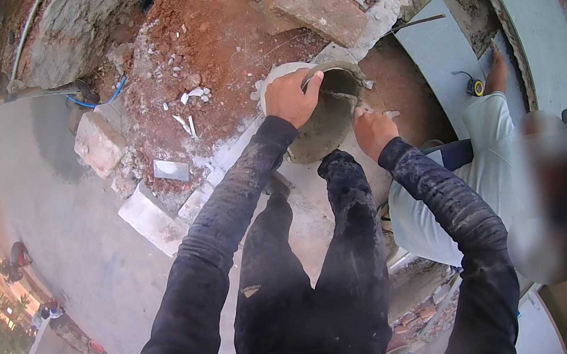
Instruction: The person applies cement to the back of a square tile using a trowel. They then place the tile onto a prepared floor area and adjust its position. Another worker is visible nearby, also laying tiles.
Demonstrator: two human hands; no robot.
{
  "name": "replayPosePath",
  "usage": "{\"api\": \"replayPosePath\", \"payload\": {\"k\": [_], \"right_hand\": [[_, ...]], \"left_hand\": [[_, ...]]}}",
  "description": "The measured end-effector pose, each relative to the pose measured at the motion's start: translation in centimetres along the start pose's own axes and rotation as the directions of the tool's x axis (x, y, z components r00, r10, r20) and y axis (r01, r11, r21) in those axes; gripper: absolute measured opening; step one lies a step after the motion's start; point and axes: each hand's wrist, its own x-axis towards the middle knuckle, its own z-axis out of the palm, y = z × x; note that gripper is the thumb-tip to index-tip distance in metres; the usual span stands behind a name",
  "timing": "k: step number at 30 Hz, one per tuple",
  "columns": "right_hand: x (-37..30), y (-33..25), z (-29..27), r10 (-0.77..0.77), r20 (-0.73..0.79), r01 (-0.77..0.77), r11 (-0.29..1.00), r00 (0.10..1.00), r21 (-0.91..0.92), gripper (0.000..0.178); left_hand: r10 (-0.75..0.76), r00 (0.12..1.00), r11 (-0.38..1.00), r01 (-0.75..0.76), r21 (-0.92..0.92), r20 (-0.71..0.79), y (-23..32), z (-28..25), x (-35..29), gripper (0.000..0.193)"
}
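A round bucket [313, 145], coated inside with grey mortar, sits tilted in front of my legs. My left hand [292, 99] is closed over its rim on the left side, thumb pointing into the opening. My right hand [374, 132] is closed in a fist right beside the bucket's right rim. Whatever its fingers hold is hidden from view. Grey wet mortar and a straight edge show inside the bucket, though I cannot tell what the edge belongs to.
Broken concrete blocks [321, 9] lie beyond the bucket on reddish soil [216, 22]. On the right a co-worker in a pale shirt [497, 156] crouches close to my right arm, one hand near a tape measure [475, 86] and grey slabs [427, 56]. White blocks [153, 218] line the left.
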Motion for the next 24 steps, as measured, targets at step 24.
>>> {"api": "replayPosePath", "payload": {"k": [24], "right_hand": [[1.8,3.9,-0.2,-0.221,0.417,0.143,0.967,0.882,0.208,0.033]], "left_hand": [[0.009,1.0,0.998,-0.008,-0.056,0.019,2.4,1.3,-1.9,0.033]]}}
